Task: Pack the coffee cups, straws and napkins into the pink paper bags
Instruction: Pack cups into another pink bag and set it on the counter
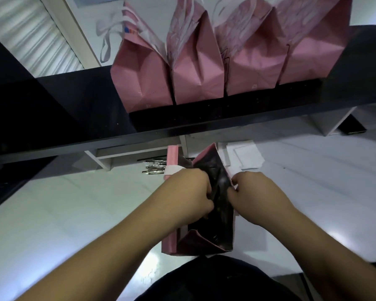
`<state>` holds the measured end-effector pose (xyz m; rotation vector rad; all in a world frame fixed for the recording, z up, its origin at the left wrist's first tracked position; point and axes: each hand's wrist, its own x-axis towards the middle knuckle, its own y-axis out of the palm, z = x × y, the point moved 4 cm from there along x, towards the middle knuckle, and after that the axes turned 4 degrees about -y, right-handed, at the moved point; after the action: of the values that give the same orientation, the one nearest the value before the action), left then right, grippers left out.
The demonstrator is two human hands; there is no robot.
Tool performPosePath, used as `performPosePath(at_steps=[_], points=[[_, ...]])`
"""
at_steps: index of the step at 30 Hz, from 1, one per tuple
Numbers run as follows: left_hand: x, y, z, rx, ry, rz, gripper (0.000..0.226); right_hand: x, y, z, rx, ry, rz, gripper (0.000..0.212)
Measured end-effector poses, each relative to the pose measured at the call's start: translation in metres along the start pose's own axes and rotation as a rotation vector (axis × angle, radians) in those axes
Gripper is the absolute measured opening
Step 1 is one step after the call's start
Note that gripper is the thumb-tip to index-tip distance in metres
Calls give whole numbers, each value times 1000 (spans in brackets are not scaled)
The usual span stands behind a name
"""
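A pink paper bag (171,242) stands open on the white table right in front of me, its inside dark. My left hand (188,195) grips the bag's left rim, fingers curled into the opening. My right hand (254,197) pinches the right rim. What lies inside the bag is too dark to tell. Several wrapped straws (154,168) lie on the table behind the bag to the left. White napkins (245,156) lie behind it to the right. No coffee cup shows.
Several folded-shut pink bags (195,68) stand in a row on a black raised shelf (226,118) above the table. White shelf supports (104,159) stand under it. The white table (63,213) spreads left and right of the bag.
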<state>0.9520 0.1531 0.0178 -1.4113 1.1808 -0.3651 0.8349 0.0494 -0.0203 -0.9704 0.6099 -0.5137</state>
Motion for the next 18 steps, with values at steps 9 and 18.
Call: performPosePath(at_steps=[9,18], points=[[7,6,13,-129,7,-146,18,-1,3,-2,-26,-18,-26,21],[-44,-2,76,-240,-124,-436,38,5,5,-2,-32,-63,-55,27]])
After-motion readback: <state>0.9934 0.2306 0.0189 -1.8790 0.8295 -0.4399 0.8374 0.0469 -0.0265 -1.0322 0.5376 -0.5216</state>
